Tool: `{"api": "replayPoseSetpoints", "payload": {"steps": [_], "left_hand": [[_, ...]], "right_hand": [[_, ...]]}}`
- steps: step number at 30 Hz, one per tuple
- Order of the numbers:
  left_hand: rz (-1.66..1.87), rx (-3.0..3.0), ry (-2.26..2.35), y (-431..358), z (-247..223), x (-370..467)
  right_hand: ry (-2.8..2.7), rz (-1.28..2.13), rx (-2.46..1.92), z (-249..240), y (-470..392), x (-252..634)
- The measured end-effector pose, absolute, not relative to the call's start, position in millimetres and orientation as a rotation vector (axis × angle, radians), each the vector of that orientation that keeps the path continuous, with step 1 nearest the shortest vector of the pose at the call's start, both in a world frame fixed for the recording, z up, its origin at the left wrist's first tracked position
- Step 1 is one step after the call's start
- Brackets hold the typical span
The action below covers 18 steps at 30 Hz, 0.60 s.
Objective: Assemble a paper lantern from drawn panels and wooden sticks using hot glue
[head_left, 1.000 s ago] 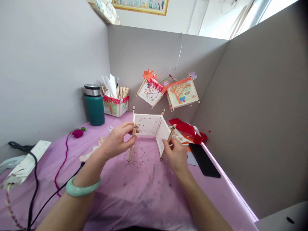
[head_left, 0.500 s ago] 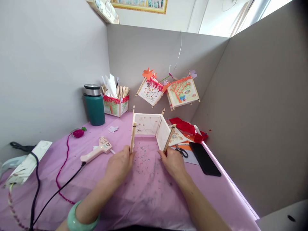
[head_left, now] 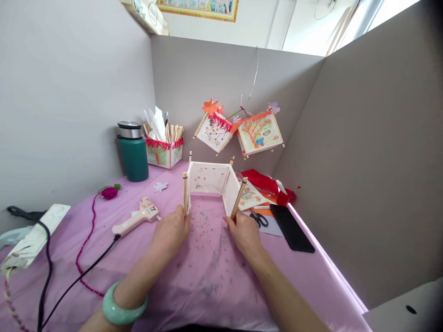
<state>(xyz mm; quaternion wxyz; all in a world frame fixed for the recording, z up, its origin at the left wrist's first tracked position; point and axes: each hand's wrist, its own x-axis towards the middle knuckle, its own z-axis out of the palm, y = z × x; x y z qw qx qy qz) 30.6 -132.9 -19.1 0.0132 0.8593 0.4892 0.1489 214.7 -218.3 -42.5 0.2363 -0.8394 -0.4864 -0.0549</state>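
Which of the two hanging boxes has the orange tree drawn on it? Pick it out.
The right hanging box: an orange tree marks its front, under an orange fringe. The left hanging box has thin dark branches under a red fringe.

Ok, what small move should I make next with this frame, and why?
I'd probably ease your left hand toward your right hand: they grip the front posts of the panelled frame, which stand apart, leaving its near side open.
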Motion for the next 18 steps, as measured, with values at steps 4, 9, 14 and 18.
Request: {"api": "replayPoseSetpoints", "payload": {"steps": [4,9,14,18], "left_hand": [[0.478,2.676,1.523,-130,-23,31],[0.466,2.577,1.485,-127,-23,29],[0.526,2.492,1.428,-129,-22,21],[0.556,2.477,1.422,-130,-25,19]], "right_hand": [[-1.346,-0.053,-2.260,-42,-221,216],[-1.234,0.349,-2.030,-28,-232,247],[-0.841,0.398,-2.073,-14,-225,313],[-0.660,0.326,-2.187,-23,-200,354]]}}
